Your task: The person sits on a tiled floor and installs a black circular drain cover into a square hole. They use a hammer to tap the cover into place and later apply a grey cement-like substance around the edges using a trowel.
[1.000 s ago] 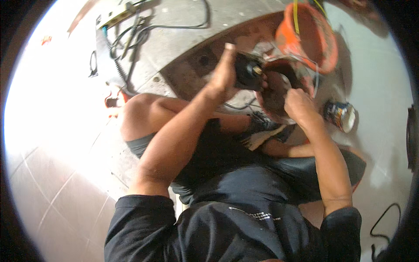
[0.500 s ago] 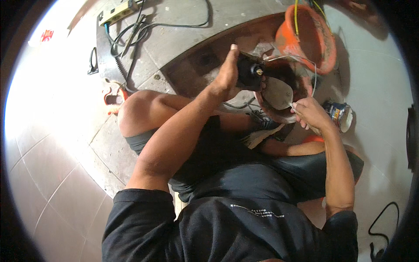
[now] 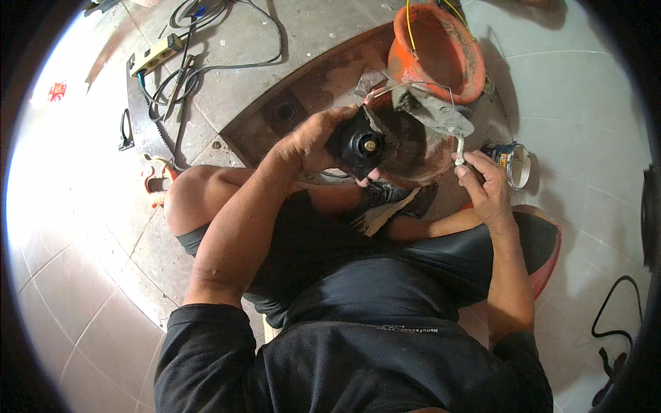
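My left hand [image 3: 315,141] grips a black round fitting [image 3: 357,142] with a brass centre, held over a shallow reddish bowl of wet grey mortar [image 3: 406,148]. My right hand [image 3: 482,182] holds the handle of a trowel [image 3: 441,113] whose blade carries a lump of grey mortar above the bowl's far rim. I am sitting low, knees bent, one dark shoe [image 3: 385,199] under the bowl.
An orange bucket [image 3: 435,51] stands behind the bowl on a dark sunken floor patch [image 3: 296,103]. A small open tin [image 3: 513,162] sits right of my right hand. Cables, a power strip [image 3: 157,54] and a saw [image 3: 148,124] lie at upper left. A black cord [image 3: 613,310] lies at right.
My right hand has drawn back from the bowl and lifted the trowel, now loaded with mortar. The left hand has turned the black fitting so its brass centre faces up.
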{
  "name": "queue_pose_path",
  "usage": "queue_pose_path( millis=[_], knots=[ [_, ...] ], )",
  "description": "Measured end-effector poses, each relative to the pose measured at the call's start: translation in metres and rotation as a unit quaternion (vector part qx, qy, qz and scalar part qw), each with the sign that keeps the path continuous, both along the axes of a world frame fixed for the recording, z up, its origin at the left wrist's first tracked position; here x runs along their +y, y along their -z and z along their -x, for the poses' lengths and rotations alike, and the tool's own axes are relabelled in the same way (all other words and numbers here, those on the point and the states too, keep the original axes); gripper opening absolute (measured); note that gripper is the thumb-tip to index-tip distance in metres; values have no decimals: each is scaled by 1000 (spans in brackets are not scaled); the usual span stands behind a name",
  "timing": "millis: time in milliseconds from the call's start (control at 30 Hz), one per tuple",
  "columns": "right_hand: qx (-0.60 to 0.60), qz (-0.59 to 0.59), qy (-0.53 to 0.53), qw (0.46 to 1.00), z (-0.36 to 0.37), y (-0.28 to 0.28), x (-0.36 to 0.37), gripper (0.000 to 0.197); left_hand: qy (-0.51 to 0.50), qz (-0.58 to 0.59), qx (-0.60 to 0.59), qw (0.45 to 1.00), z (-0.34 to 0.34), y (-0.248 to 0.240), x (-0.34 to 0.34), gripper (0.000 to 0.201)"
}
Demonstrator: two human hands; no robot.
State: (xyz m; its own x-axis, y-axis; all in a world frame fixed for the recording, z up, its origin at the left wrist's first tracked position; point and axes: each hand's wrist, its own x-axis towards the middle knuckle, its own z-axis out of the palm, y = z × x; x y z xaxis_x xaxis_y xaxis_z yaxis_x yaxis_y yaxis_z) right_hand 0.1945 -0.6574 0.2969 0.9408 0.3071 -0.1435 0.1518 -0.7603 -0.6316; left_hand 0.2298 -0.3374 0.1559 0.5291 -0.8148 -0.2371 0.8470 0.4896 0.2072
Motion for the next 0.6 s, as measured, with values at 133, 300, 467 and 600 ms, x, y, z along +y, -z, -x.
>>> queue_pose_path(
  millis=[133, 300, 467, 600],
  knots=[
    [-25, 28, -65, 997, -2, 4, 8, 26, 36, -52, -40, 997, 3, -20, 4, 47],
    [-26, 3, -67, 997, -1, 18, 11, 26, 19, -36, -46, 998, 5, -14, 3, 44],
    [69, -78, 32, 994, 0, 27, 3, 25, -34, -4, -26, 999, 7, 0, -1, 48],
    [123, -169, 119, 971, -3, 25, 2, 28, -54, -43, -104, 992, 5, 4, -3, 69]
  ],
)
